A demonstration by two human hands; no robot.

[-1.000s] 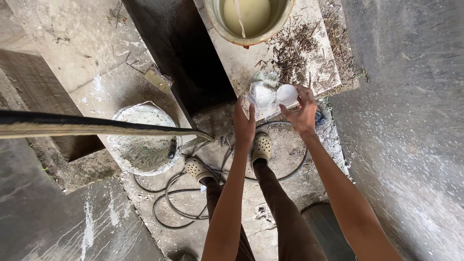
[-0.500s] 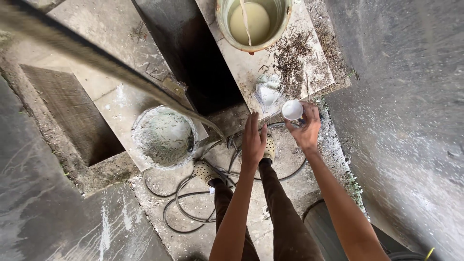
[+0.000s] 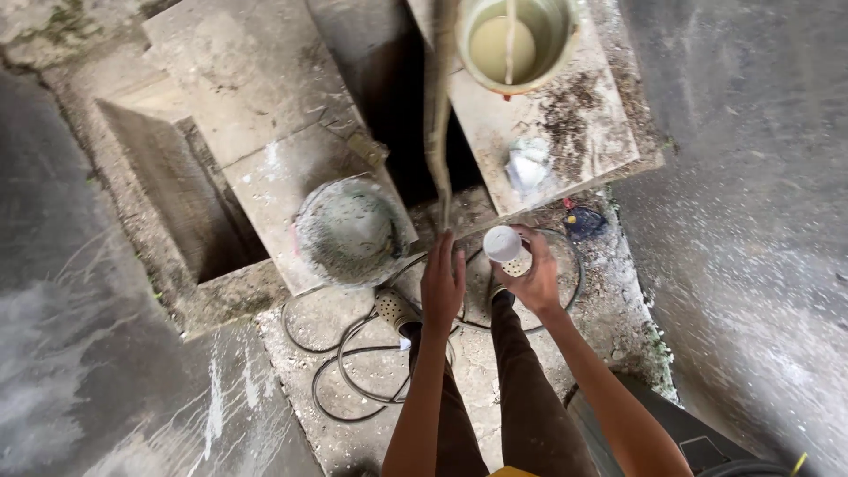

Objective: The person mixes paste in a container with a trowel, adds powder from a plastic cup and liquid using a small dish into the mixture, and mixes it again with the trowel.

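My right hand [image 3: 537,281] is shut on a small white round cup [image 3: 503,243], held out in front of me above the ground. To its left, my left hand [image 3: 442,284] holds nothing; its fingers are stretched out just below the lower end of a long thin pole [image 3: 437,115]. A crumpled clear plastic bag [image 3: 528,164] lies on the concrete slab [image 3: 609,141] beyond both hands, apart from them.
A bucket [image 3: 555,26] of yellowish liquid stands on the slab's far end. A cement-caked round basin [image 3: 349,231] sits at left beside a rectangular pit [image 3: 177,203]. Black cables [image 3: 353,371] coil around my spotted shoes [image 3: 393,309]. Rough grey walls rise on both sides.
Both hands have drawn back from the plastic bag, which now lies on the slab. The white cup stays in my right hand. The view has shifted and the pole now hangs in the middle.
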